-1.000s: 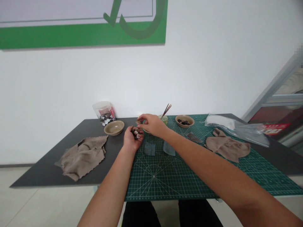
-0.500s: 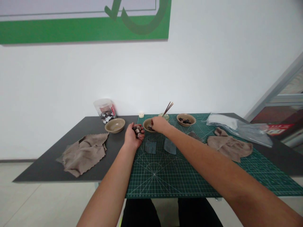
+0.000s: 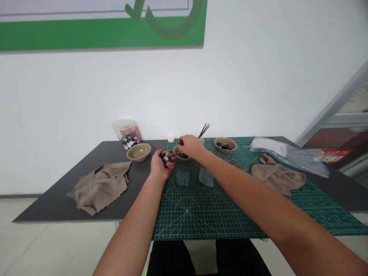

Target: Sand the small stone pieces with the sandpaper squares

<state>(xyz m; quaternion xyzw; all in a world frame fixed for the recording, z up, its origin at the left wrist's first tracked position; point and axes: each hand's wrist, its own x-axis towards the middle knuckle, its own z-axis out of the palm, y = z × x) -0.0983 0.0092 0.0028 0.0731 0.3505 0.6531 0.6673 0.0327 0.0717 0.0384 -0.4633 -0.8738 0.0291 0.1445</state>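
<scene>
My left hand (image 3: 159, 167) is cupped, palm up, around a pile of small dark and light brown pebbles (image 3: 167, 157). Just right of it stands a tan bowl (image 3: 184, 159) with some dark pebbles inside. Above this bowl's left part is my right hand (image 3: 192, 146), thumb and fingertips pinched together; what is between them is too small to make out. Part of the bowl is hidden behind that hand. Two bluish translucent squares (image 3: 182, 178) lie on the green cutting mat (image 3: 195, 222) below the hands.
An empty tan bowl (image 3: 135, 157) stands left, before a tilted clear jar (image 3: 123, 127) of pieces. Another bowl (image 3: 225, 151) with dark pebbles is at right. Thin brown sticks (image 3: 204, 129) rise behind my right hand. Brown cloths (image 3: 100, 188) and a plastic bag (image 3: 299, 159) lie at the sides.
My right hand has risen out of the middle bowl and shifted slightly left, towards my left hand. The left hand stays cupped with its pebbles.
</scene>
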